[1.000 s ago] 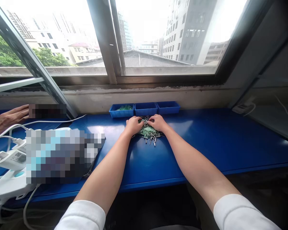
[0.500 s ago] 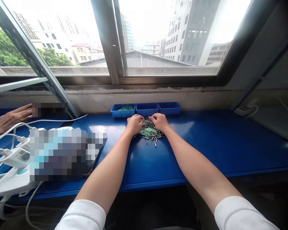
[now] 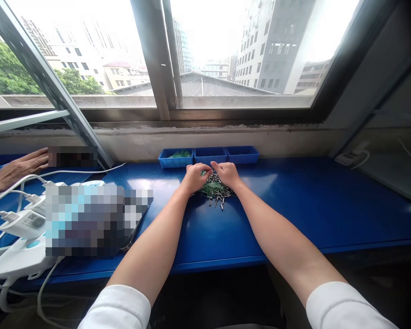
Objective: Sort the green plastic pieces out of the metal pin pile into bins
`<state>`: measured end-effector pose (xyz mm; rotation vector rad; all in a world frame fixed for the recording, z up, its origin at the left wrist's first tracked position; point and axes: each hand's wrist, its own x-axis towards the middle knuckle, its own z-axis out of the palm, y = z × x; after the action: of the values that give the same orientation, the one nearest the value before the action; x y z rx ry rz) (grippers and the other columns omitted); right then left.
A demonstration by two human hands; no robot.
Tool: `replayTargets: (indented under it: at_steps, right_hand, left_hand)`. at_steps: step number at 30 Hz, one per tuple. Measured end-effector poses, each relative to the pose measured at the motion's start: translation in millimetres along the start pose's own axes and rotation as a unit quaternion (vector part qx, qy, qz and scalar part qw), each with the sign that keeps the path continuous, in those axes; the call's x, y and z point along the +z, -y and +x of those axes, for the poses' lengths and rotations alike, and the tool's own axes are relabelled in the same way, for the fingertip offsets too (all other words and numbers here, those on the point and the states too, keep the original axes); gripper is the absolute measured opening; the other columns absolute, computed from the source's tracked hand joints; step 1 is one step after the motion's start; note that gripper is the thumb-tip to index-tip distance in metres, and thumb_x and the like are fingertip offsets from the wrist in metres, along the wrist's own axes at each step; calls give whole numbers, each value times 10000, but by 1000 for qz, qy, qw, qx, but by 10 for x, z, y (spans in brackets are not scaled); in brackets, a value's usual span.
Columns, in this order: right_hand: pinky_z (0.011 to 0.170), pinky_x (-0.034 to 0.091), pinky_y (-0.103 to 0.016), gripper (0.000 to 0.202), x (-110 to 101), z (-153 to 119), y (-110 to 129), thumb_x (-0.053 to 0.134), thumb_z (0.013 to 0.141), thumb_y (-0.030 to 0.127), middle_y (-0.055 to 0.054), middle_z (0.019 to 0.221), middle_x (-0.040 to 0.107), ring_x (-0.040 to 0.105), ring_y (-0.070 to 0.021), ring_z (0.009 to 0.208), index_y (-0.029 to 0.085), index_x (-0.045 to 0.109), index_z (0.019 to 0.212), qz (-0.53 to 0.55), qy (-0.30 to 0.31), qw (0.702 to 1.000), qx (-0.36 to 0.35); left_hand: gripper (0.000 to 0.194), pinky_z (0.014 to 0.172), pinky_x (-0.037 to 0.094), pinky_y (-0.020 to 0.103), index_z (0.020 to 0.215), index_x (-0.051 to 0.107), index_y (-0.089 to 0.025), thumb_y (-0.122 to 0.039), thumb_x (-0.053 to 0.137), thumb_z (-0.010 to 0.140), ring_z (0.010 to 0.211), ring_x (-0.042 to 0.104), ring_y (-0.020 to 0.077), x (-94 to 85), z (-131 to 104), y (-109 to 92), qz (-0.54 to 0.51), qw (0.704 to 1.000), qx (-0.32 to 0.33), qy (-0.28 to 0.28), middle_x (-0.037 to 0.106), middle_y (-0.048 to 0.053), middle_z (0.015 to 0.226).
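Metal pins (image 3: pixel 220 196) well apart from white charger (image 3: pixel 19 225) with illegible label (image 3: pixel 36 220)

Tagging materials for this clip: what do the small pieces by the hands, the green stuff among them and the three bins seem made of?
Small pieces: probably metal, polished, going by silvery glints. Green stuff: perhaps thin plastic film, crumpled and light-catching; netting isn't ruled out. Three bins: likely plastic, smooth, given the even blue colour.

Metal pieces (image 3: pixel 222 199): slim, silvery, heaped loose at odd angles on a blue tabletop (image 3: pixel 219 237), several splayed toward the near edge.
Green material (image 3: pixel 213 188): crumpled, lying among the metal.
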<state>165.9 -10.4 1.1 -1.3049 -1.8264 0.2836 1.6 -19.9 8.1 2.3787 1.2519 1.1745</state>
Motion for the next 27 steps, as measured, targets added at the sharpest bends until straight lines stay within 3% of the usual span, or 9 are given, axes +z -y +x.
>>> replayTargets:
  at_steps: [6, 12, 15, 22, 27]
  right_hand:
    - [533, 304, -263, 677, -9, -6, 49, 312, 833, 702, -9, 437, 465, 428, -109, 462, 179, 436, 421, 55, -15, 998, 20]
    - [570, 409, -250, 607, -11, 4, 71, 394, 776, 735, -24, 617, 632, 530, -134, 553, 179, 633, 727, 223, -8, 973, 53]
    - [561, 424, -253, 640, -28, 11, 71, 396, 758, 751, -48, 668, 656, 550, -143, 575, 167, 655, 729, 265, 19, 962, 59]
    - [615, 448, -257, 670, -57, 16, 24, 338, 792, 735, -69, 755, 692, 608, -165, 680, 161, 682, 754, 250, 39, 964, 79]
    - [740, 447, -278, 507, -113, 65, -75, 404, 840, 604, -51, 827, 695, 617, -189, 821, 182, 678, 774, 160, -66, 981, 93]
  left_hand:
    - [162, 819, 424, 308, 836, 694, -201, -289, 567, 786, 780, 629, 172, 16, 23, 5, 3, 1000, 11, -2, 707, 25, 837]
    - [172, 892, 363, 357, 790, 696, -210, -245, 529, 808, 787, 626, 178, 22, 26, 61, 63, 997, -22, -44, 709, 12, 836]
    - [183, 904, 364, 349, 802, 700, -213, -251, 522, 817, 808, 629, 178, 9, 22, 64, 70, 996, -41, -34, 711, 14, 842]
    - [208, 921, 378, 335, 900, 683, -222, -335, 522, 834, 907, 619, 193, 0, 17, 37, 85, 993, -80, -9, 705, 23, 915]
    - [315, 931, 377, 367, 1076, 620, -185, -348, 517, 826, 1054, 565, 235, -26, 26, 92, 122, 981, -128, -77, 658, 73, 1078]
